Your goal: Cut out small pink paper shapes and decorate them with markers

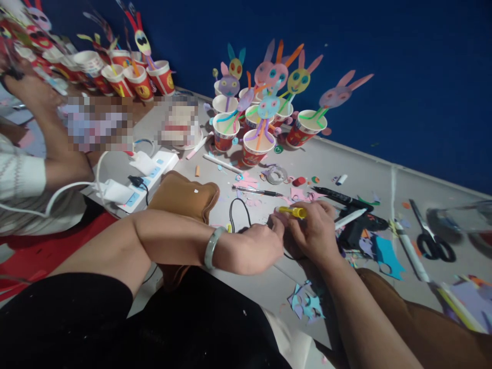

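Observation:
Over the front of the table my right hand [317, 233] grips a short yellow marker [294, 211], which lies nearly level with its pale end toward the left. My left hand [261, 248], with a pale bangle [212, 248] on the wrist, has its fingers curled together beside the right fingertips. Whatever it may pinch is hidden. A black cable [240, 205] loops just behind the left hand. Right of my right hand lie a white pen [350, 219], a black marker [340, 197] and a black glue gun [355, 230]. A cut turquoise paper scrap [307, 302] lies in front.
Paper cups with rabbit-faced figures [259, 148] stand along the blue wall. Scissors [432, 241], clear tape [277, 174] and a ballpoint pen [257, 191] lie about among paper scraps. At left are a power strip [154, 179], a brown cushion [184, 197] and another person's arm [57, 128].

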Action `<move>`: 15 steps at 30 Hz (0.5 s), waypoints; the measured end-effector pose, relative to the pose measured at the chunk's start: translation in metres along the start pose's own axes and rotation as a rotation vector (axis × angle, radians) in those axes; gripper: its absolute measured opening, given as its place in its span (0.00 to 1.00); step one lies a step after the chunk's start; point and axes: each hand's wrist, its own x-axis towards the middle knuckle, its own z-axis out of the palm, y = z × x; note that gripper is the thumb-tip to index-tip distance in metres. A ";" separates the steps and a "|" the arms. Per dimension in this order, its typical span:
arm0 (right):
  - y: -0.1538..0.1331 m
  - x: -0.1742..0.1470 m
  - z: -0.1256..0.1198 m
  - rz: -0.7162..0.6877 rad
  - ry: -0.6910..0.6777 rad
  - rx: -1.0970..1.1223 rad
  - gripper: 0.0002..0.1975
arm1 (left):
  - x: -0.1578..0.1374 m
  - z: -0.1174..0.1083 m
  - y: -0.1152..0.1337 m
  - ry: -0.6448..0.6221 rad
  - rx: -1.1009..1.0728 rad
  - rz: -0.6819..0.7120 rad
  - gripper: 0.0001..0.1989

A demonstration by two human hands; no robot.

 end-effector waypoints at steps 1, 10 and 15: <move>0.000 0.000 0.000 -0.001 -0.002 0.005 0.08 | 0.000 -0.001 0.000 0.002 0.001 -0.002 0.25; -0.004 0.002 -0.002 0.025 -0.006 0.041 0.09 | 0.001 0.003 0.002 0.005 0.029 -0.004 0.26; -0.005 0.003 -0.005 0.061 -0.028 0.036 0.08 | 0.001 0.005 0.001 0.011 -0.034 0.015 0.25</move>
